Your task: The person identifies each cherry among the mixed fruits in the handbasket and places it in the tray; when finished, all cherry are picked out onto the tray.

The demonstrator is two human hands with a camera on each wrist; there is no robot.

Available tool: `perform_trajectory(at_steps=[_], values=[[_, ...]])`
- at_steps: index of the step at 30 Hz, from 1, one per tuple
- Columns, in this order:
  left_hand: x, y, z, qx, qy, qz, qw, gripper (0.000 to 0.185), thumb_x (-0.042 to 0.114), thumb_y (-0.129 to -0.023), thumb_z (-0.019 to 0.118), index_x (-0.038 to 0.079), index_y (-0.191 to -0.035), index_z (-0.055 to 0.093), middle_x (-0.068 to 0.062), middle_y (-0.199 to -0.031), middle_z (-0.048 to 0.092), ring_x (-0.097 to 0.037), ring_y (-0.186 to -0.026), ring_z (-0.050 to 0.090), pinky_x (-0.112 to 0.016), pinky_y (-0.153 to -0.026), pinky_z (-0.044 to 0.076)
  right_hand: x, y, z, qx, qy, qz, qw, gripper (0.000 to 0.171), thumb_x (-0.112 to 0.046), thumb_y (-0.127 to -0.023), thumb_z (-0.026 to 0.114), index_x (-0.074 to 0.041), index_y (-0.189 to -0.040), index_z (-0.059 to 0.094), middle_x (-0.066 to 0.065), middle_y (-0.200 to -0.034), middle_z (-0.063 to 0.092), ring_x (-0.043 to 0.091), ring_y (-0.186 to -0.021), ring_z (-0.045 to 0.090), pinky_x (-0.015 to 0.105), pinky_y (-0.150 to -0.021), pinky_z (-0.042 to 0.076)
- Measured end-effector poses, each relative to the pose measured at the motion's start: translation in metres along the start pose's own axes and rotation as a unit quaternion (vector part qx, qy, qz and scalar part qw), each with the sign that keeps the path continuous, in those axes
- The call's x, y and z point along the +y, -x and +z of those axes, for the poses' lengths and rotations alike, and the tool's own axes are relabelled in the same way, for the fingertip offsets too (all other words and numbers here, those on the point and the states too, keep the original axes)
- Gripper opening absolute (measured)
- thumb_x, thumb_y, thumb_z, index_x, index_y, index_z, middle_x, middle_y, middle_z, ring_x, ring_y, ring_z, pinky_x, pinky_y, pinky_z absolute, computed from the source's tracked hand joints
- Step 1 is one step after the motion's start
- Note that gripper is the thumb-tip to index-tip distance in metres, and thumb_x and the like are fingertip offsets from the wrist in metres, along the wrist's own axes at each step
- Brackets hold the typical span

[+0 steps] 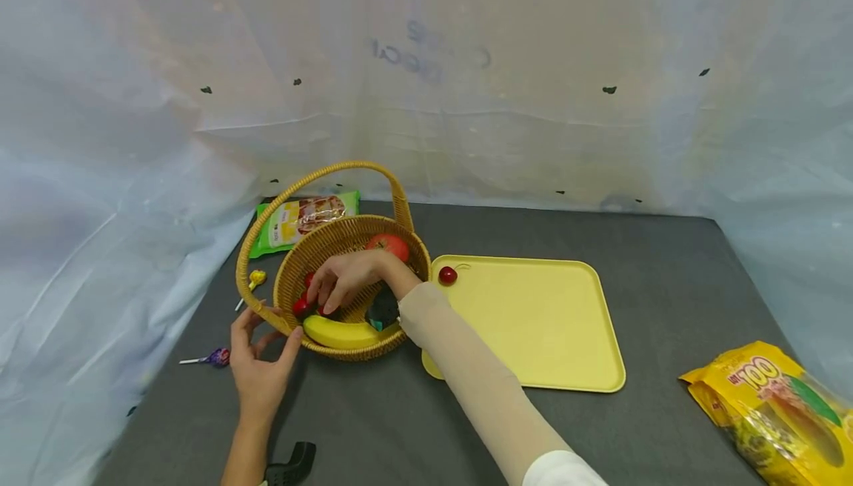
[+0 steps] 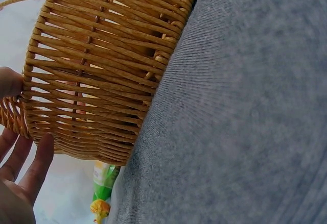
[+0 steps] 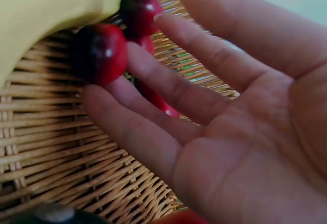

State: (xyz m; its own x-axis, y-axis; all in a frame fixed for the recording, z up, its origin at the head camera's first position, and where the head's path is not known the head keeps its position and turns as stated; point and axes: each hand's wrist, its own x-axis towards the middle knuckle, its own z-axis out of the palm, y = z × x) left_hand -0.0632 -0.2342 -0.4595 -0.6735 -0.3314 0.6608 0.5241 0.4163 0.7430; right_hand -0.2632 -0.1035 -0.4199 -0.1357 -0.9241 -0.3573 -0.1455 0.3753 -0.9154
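In the head view a wicker basket (image 1: 320,245) with a tall handle stands left of centre. My left hand (image 1: 258,382) grips its near left rim by the handle's foot, thumb and fingers on either side. My right hand (image 1: 349,275) reaches down inside. In the right wrist view its fairly straight fingers touch a dark red cherry (image 3: 104,53), and one fingertip meets another cherry (image 3: 143,12). More red fruit lies partly hidden behind the fingers. Also in the basket are a banana (image 1: 343,334), a red tomato-like fruit (image 1: 389,247) and a dark, partly covered item (image 1: 381,311).
A yellow tray (image 1: 533,323) right of the basket bears one cherry (image 1: 448,275). Behind the basket lies a green snack packet (image 1: 300,221). Two lollipops, yellow (image 1: 257,278) and purple (image 1: 218,357), lie left. A yellow bag (image 1: 776,408) rests at the right edge.
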Motion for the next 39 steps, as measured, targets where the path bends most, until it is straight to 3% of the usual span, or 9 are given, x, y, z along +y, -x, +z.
perform_trajectory(at_steps=[7,14,18,22,26,30,32,35,39], values=[[-0.004,0.0,-0.001,-0.005,-0.012,-0.009,0.9999,0.065,-0.026,-0.073,0.067,-0.016,-0.134,0.046,-0.035,-0.113,0.051,-0.027,-0.113,0.051,-0.014,-0.085,0.051,0.001,0.001,-0.003,-0.011,0.041,-0.011,0.999,0.033,0.001,-0.091,0.068,0.001,-0.124,0.065,0.011,-0.117,0.064,0.017,-0.105,0.061,0.027,-0.087,0.056],[-0.001,-0.002,0.0,-0.004,-0.01,-0.006,0.9999,0.065,-0.026,-0.073,0.067,-0.017,-0.134,0.046,-0.035,-0.112,0.051,-0.026,-0.112,0.051,-0.013,-0.085,0.051,0.001,0.003,-0.003,-0.016,-0.012,-0.022,1.0,0.027,0.007,-0.09,0.068,0.003,-0.117,0.066,0.01,-0.112,0.065,0.021,-0.103,0.062,0.034,-0.087,0.058],[0.004,-0.004,0.001,-0.008,-0.019,-0.002,0.9998,0.065,-0.026,-0.073,0.067,-0.016,-0.134,0.046,-0.036,-0.112,0.05,-0.026,-0.111,0.052,-0.013,-0.085,0.051,-0.003,0.015,-0.006,0.005,-0.026,-0.057,0.998,0.028,0.005,-0.09,0.069,0.003,-0.117,0.066,0.013,-0.113,0.064,0.025,-0.102,0.062,0.04,-0.089,0.057],[0.005,-0.006,0.001,-0.011,-0.02,0.003,0.9997,0.064,-0.026,-0.073,0.067,-0.017,-0.133,0.046,-0.037,-0.111,0.05,-0.025,-0.112,0.052,-0.014,-0.084,0.052,-0.011,0.044,-0.013,0.024,0.004,-0.128,0.991,0.035,0.001,-0.094,0.065,0.003,-0.129,0.062,0.019,-0.128,0.06,0.031,-0.109,0.062,0.045,-0.094,0.055],[0.005,-0.006,0.001,-0.008,-0.003,0.01,0.9999,0.064,-0.026,-0.073,0.066,-0.016,-0.134,0.046,-0.037,-0.112,0.05,-0.028,-0.112,0.052,-0.015,-0.084,0.052,-0.009,0.089,-0.019,0.096,0.062,-0.181,0.977,0.033,-0.006,-0.1,0.059,0.003,-0.132,0.061,0.015,-0.128,0.062,0.032,-0.101,0.065,0.044,-0.087,0.057],[0.004,-0.004,0.003,-0.009,0.011,0.016,0.9998,0.065,-0.027,-0.073,0.065,-0.017,-0.133,0.046,-0.037,-0.112,0.05,-0.03,-0.112,0.052,-0.015,-0.085,0.052,0.013,0.148,-0.021,0.221,0.108,-0.192,0.95,0.028,-0.012,-0.098,0.064,-0.001,-0.124,0.068,0.007,-0.108,0.069,0.031,-0.081,0.063,0.038,-0.07,0.057],[0.004,-0.002,0.004,-0.011,0.01,0.016,0.9998,0.064,-0.027,-0.073,0.065,-0.017,-0.134,0.046,-0.037,-0.112,0.05,-0.029,-0.112,0.052,-0.016,-0.085,0.052,0.03,0.178,-0.021,0.286,0.118,-0.183,0.933,0.026,-0.014,-0.095,0.07,-0.004,-0.118,0.071,0.005,-0.102,0.07,0.029,-0.072,0.058,0.037,-0.064,0.052],[0.003,-0.001,0.004,-0.011,-0.001,0.015,0.9998,0.064,-0.026,-0.073,0.065,-0.017,-0.133,0.046,-0.039,-0.112,0.049,-0.029,-0.113,0.052,-0.016,-0.085,0.053,0.058,0.214,-0.021,0.367,0.12,-0.146,0.911,0.023,-0.015,-0.089,0.076,-0.01,-0.111,0.074,0.003,-0.098,0.07,0.023,-0.075,0.056,0.034,-0.07,0.048],[-0.005,0.0,0.0,-0.005,-0.013,0.011,0.9998,0.064,-0.026,-0.073,0.066,-0.018,-0.133,0.046,-0.041,-0.111,0.049,-0.031,-0.113,0.051,-0.015,-0.085,0.052,0.097,0.237,-0.022,0.407,0.093,-0.099,0.903,0.025,-0.013,-0.087,0.079,-0.009,-0.11,0.071,0.008,-0.102,0.068,0.029,-0.084,0.062,0.034,-0.077,0.052]])
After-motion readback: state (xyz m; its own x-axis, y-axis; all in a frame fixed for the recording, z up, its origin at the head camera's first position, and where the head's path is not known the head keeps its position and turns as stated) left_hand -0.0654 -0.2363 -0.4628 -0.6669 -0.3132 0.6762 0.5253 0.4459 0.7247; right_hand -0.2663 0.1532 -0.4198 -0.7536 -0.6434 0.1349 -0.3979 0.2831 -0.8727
